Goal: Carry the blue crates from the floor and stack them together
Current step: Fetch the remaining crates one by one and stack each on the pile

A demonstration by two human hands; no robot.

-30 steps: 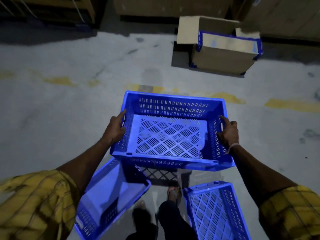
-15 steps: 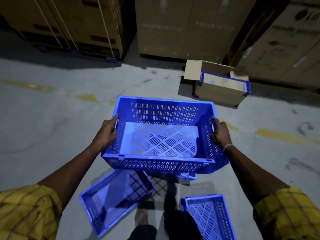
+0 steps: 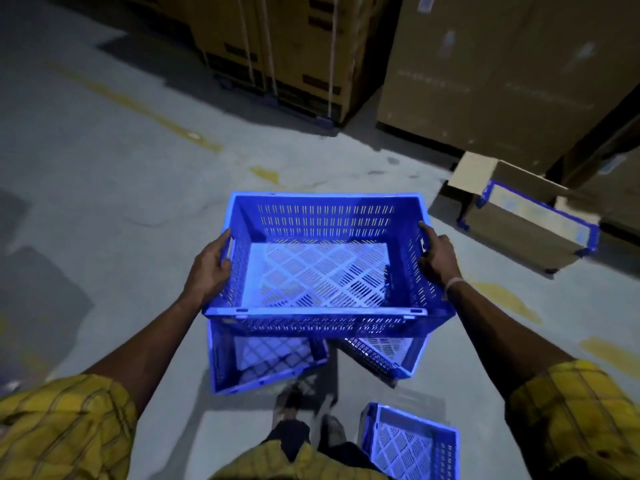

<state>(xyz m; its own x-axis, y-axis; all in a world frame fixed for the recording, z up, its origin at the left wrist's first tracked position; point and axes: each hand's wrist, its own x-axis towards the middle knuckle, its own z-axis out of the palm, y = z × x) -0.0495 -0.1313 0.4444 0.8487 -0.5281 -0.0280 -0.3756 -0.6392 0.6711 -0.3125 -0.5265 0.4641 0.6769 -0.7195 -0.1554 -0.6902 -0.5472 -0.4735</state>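
Note:
I hold an empty blue slotted crate (image 3: 322, 216) level in the air in front of me. My left hand (image 3: 209, 271) grips its left side handle and my right hand (image 3: 437, 259) grips its right side handle. Below it on the floor lie other blue crates: one (image 3: 263, 362) under the held crate's left half, another (image 3: 377, 355) tilted under its right half, and a third (image 3: 412, 441) by my feet at the lower right. The held crate hides much of the two beneath it.
Tall cardboard cartons (image 3: 485, 71) and strapped boxes on a pallet (image 3: 287, 53) line the far side. A small cardboard box with blue corners (image 3: 523, 223) lies on the concrete floor to the right. Faded yellow line marks (image 3: 162, 123) cross the floor.
The held crate has stayed in both hands while my view turned left and rose. The floor crates now lie more directly under it, and the small cardboard box has shifted to the right.

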